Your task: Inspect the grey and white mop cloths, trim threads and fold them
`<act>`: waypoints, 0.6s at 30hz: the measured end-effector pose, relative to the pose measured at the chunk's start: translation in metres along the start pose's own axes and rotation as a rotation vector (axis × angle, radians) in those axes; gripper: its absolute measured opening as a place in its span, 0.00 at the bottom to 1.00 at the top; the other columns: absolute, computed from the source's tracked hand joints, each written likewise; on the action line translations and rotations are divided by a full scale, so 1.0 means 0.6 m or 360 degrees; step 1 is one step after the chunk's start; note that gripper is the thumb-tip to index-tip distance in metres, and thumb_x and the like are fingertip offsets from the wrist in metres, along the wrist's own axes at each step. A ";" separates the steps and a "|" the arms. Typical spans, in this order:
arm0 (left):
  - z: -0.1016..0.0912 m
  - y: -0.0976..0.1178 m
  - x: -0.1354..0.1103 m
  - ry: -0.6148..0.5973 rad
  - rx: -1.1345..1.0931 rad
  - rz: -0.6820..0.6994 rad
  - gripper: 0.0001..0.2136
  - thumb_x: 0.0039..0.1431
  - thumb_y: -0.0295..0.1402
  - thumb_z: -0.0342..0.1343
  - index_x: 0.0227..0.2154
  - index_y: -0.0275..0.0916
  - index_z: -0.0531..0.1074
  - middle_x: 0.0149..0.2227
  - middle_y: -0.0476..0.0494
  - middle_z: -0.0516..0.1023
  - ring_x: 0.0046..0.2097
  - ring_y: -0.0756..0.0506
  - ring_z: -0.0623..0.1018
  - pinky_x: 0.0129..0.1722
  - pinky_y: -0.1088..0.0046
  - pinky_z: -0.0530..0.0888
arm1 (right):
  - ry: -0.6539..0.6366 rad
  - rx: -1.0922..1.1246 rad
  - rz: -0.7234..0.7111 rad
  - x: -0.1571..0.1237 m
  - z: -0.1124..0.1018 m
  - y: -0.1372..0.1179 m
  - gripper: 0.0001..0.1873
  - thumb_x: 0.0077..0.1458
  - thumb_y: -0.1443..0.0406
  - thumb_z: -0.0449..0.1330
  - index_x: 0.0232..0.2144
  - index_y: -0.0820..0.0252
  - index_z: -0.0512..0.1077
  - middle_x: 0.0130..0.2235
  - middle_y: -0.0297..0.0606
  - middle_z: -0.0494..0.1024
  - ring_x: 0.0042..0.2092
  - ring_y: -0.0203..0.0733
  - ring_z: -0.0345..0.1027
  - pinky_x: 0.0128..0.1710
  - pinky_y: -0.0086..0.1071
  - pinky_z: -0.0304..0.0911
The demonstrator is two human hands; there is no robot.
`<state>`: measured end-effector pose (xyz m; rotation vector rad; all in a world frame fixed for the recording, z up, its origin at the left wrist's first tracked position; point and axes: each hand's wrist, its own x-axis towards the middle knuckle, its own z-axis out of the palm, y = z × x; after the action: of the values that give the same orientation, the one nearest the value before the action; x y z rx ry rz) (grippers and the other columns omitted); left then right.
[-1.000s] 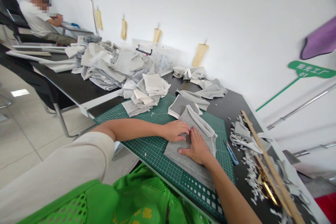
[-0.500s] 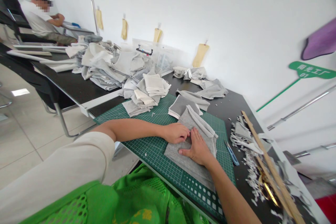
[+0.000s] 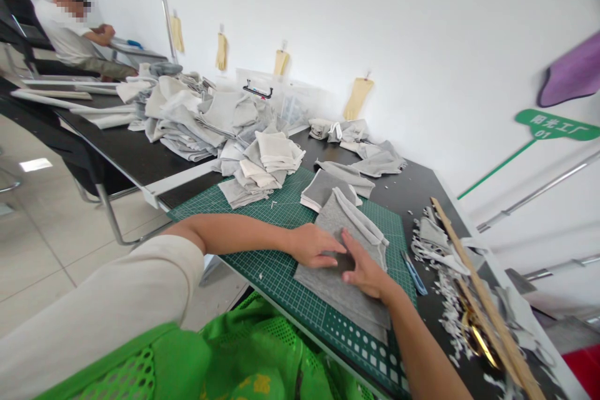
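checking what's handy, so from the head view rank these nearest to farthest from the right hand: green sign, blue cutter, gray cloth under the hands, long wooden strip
1. Gray cloth: below the right hand
2. Blue cutter: to its right
3. Long wooden strip: farther right, among scraps
4. Green sign: upper right, beyond the table

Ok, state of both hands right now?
Left hand: open, over the grey fabric, no grip visible.
Right hand: open, over the same fabric, no grip visible.
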<state>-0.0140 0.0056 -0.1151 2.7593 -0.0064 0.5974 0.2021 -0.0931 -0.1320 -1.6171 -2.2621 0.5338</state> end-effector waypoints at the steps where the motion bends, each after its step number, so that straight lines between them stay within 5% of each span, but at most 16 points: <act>1: 0.000 0.002 0.003 -0.0058 -0.0037 -0.0016 0.21 0.59 0.42 0.48 0.51 0.36 0.66 0.50 0.38 0.74 0.52 0.45 0.73 0.50 0.70 0.69 | 0.0057 0.0112 0.0031 -0.004 -0.005 0.001 0.53 0.48 0.35 0.45 0.64 0.67 0.47 0.65 0.49 0.45 0.65 0.50 0.40 0.63 0.47 0.41; 6: -0.003 0.020 0.009 -0.0328 -0.0239 -0.0053 0.29 0.57 0.45 0.50 0.56 0.30 0.61 0.58 0.30 0.65 0.61 0.37 0.62 0.60 0.56 0.61 | 0.0374 0.0317 0.0296 -0.009 -0.016 0.000 0.36 0.61 0.46 0.35 0.58 0.61 0.62 0.60 0.40 0.60 0.63 0.45 0.49 0.64 0.48 0.37; 12: -0.019 0.075 -0.009 -0.0673 -0.0994 0.0566 0.15 0.60 0.34 0.48 0.48 0.39 0.71 0.51 0.45 0.74 0.57 0.48 0.70 0.57 0.77 0.66 | 0.0430 0.0359 0.0333 -0.002 -0.010 -0.002 0.37 0.61 0.47 0.33 0.57 0.67 0.62 0.60 0.42 0.61 0.62 0.44 0.50 0.64 0.44 0.41; 15: -0.021 0.080 -0.008 -0.0432 -0.0892 0.0353 0.17 0.62 0.34 0.45 0.51 0.38 0.68 0.55 0.43 0.70 0.60 0.49 0.65 0.60 0.74 0.62 | 0.0422 0.0383 0.0341 -0.003 -0.013 -0.003 0.39 0.61 0.47 0.31 0.57 0.68 0.62 0.59 0.44 0.61 0.62 0.45 0.50 0.64 0.45 0.41; 18: -0.010 0.055 0.000 -0.0165 -0.0412 -0.0057 0.23 0.61 0.39 0.46 0.55 0.31 0.62 0.60 0.34 0.62 0.64 0.42 0.57 0.63 0.60 0.56 | 0.0417 0.0402 0.0348 -0.004 -0.017 -0.005 0.40 0.61 0.47 0.29 0.56 0.68 0.63 0.58 0.44 0.62 0.62 0.43 0.51 0.64 0.43 0.42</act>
<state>-0.0190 -0.0240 -0.0998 2.5294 -0.0541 0.4118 0.2050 -0.0948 -0.1219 -1.7011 -1.7669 0.5943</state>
